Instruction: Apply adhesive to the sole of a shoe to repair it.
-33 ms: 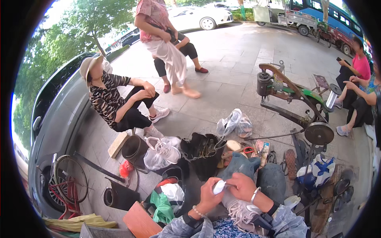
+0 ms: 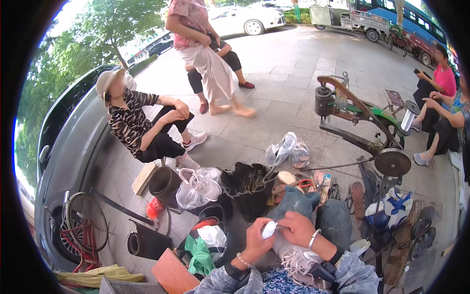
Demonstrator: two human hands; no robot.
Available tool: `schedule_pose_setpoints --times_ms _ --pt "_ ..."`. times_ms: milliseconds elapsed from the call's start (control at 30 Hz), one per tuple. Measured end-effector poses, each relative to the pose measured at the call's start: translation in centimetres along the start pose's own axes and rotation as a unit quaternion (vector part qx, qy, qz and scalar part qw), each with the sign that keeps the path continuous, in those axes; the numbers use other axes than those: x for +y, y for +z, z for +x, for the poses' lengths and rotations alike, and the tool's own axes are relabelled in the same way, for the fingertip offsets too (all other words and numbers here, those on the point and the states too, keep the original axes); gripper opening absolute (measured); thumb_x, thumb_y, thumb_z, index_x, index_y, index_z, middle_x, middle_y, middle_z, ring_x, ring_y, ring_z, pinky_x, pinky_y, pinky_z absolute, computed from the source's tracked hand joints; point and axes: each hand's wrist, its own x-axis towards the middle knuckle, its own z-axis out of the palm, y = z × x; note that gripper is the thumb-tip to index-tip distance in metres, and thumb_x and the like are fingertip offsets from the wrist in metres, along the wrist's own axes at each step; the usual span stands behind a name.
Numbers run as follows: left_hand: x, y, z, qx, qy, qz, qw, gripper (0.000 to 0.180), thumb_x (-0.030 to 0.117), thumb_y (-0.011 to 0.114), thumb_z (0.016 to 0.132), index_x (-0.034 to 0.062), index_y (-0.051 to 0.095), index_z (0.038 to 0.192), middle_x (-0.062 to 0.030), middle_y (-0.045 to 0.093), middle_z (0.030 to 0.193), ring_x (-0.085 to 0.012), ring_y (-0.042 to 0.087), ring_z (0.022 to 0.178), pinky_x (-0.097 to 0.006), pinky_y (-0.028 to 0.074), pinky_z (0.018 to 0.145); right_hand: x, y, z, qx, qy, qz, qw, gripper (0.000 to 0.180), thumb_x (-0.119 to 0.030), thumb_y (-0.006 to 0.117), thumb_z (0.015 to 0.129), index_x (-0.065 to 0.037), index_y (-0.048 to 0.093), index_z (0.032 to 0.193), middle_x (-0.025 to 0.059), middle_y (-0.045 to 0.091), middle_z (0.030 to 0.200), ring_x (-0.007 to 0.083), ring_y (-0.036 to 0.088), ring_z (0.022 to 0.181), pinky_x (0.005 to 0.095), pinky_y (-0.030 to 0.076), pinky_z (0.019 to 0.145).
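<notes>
Grips white bottle at lower centre in left hand, fingers curled round; with right hand, bunches fingers just rightward, cannot tell on what. Has pale shoe just below, nearer right hand, slanting lengthwise toward lower right.

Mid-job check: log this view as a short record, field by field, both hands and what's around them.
Left hand: holds a small white item
Right hand: fingers bunched beside that item; what they pinch is unclear
Between forearms: pale laced shoe
Left of left hand: green cloth
Ahead: dark open container, white sneakers to its left
Front right: machine with green arm, blue-and-white bag
Far left: seated person in pale hat
</notes>
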Motion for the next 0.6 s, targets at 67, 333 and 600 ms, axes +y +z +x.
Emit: schedule_pose_setpoints --times_ms 67,333,600 --pt "-0.1 -0.1 0.1 0.008 0.014 0.004 1.0 0.026 -0.001 0.067 0.068 0.0031 0.061 0.092 -0.0099 0.063 0.086 -0.02 0.064 0.076 -0.029 0.05 0.069 -0.5 -0.2 0.4 -0.01 0.017 -0.005 1.0 0.022 -0.01 0.059 0.073 -0.01 0.069 0.093 0.011 0.051 0.078 0.0318 0.054 0.078 0.0422 0.045 0.068" --pt "-0.8 0.1 0.7 0.012 0.006 0.012 1.0 0.024 -0.001 0.065 0.07 0.0029 0.059 0.093 -0.0075 0.061 0.086 -0.0147 0.059 0.075 -0.027 0.048 0.069 -0.2 0.0 0.9 -0.003 0.024 -0.002 1.0 0.018 -0.011 0.06 0.073 -0.011 0.066 0.09 0.0104 0.05 0.08 0.0314 0.054 0.081 0.0425 0.046 0.069" --pt "-0.9 -1.4 0.2 0.0 0.005 0.043 0.999 0.02 -0.002 0.064 0.071 0.0026 0.058 0.09 -0.0044 0.058 0.087 -0.0137 0.056 0.081 -0.028 0.046 0.073 0.1 1.7 1.1 0.014 -0.005 0.014 1.0 0.019 -0.01 0.061 0.072 -0.009 0.065 0.09 0.0101 0.051 0.082 0.031 0.054 0.085 0.0419 0.045 0.072"
